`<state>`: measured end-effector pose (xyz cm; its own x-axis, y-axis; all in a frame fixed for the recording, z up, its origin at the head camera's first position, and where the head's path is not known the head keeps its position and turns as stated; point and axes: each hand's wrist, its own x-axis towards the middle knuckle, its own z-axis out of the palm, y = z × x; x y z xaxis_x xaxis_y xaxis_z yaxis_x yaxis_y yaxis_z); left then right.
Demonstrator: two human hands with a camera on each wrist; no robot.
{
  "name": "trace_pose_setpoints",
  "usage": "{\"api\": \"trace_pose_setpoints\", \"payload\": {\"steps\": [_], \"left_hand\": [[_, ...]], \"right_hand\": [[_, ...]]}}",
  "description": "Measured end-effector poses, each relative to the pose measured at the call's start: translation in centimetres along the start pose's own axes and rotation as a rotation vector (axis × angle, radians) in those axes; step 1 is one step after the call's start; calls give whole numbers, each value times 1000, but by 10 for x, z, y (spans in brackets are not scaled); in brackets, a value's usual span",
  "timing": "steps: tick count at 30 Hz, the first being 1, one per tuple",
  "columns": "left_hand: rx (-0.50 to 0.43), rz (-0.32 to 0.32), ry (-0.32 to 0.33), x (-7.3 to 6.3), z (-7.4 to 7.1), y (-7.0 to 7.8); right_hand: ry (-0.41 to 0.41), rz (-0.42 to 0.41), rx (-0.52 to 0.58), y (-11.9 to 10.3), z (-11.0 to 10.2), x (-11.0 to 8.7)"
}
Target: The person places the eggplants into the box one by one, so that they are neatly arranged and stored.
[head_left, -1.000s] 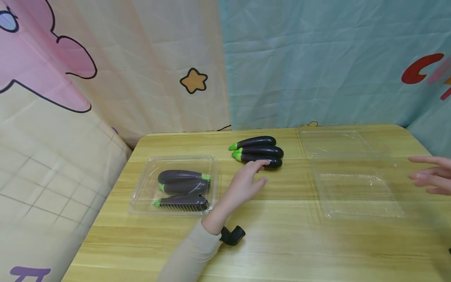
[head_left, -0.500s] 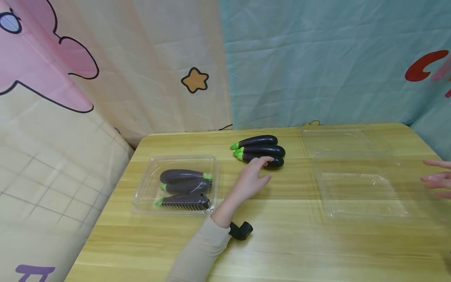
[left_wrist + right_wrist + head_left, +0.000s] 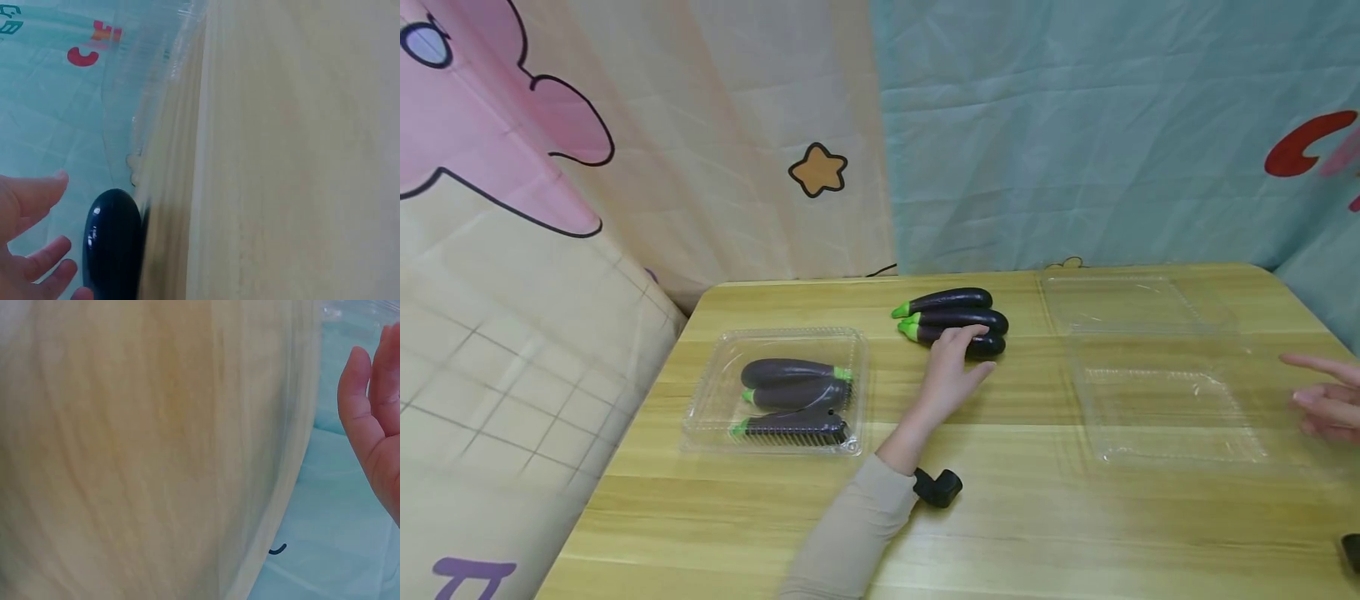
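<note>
Three dark purple eggplants with green stems lie side by side at the back middle of the table: the far one [image 3: 955,298], the middle one [image 3: 966,320] and the near one [image 3: 993,347]. Over the near eggplant reaches my left hand [image 3: 950,377], its fingers partly covering it. In the left wrist view, thumb and fingers stand spread apart beside an eggplant's rounded end [image 3: 112,244]. My right hand [image 3: 1332,402] hovers at the right edge, holding nothing, index finger extended. Nearest to it is a clear plastic clamshell box [image 3: 1105,457] with its lid laid back.
Left on the wooden table [image 3: 1015,533] stands a closed clear plastic box [image 3: 718,354] with several eggplants [image 3: 790,372] inside. A black wrist mount [image 3: 940,488] sits on the left sleeve. Printed curtains [image 3: 1060,150] hang behind the table's back edge.
My left hand has shifted slightly right and farther over the near eggplant. My right hand has moved a little at the right edge, its index finger now pointing out. The eggplants and boxes stay put.
</note>
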<state>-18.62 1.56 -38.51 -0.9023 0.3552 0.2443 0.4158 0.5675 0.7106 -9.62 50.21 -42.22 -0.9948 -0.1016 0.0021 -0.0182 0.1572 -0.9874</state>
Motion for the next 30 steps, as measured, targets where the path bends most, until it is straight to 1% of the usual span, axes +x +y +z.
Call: {"api": "trace_pose_setpoints", "payload": {"steps": [1,3,6,9,13,16,20,25,30], "left_hand": [[1,3,16,1,1,-1],[4,15,46,5,3,-2],[19,20,81,9,4,-5],[40,-8,105,11,3,-6],[78,-60,136,12,1,-7],[103,-85,156,14,0,-9],[123,-129,171,16,0,-12],[142,-157,170,18,1,-13],[162,-179,178,20,3,-13]], "right_hand": [[-1,-3,-8,-1,2,0],[12,19,-56,-3,5,-1],[12,23,-51,-4,8,-1],[4,7,-29,-4,10,-2],[-42,-55,8,-2,10,-2],[-56,-80,-8,0,10,-1],[-73,-88,-46,2,9,-1],[-122,-112,8,2,7,0],[-133,-126,46,1,9,0]]}}
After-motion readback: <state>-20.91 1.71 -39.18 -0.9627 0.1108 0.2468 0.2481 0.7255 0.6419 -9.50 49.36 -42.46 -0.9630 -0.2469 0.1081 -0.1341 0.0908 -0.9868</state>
